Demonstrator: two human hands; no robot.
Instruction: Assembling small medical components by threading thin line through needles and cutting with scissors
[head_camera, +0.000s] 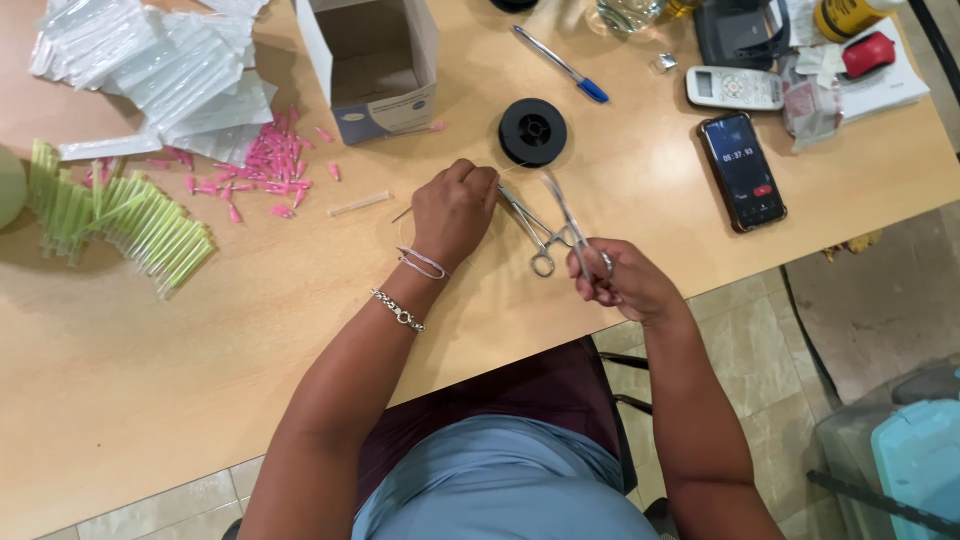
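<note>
At frame centre I note the steel forceps (560, 225), ring handles clasped in my right hand (620, 280), tips angled up-left toward my left hand (455, 210), which is pinched closed on a thin needle (402, 214) and, I judge, fine thread. Above sits a black spool (533, 132); pink caps (275, 165) lie upper left, a phone (742, 170) at right. Risk: thread may slip from the tips, or the needle may prick a finger

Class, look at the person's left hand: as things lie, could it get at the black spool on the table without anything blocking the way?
Probably yes. The left hand sits closed just short of the black spool, with only bare table between them. It is pinching something thin, though, so it is not free.
</note>
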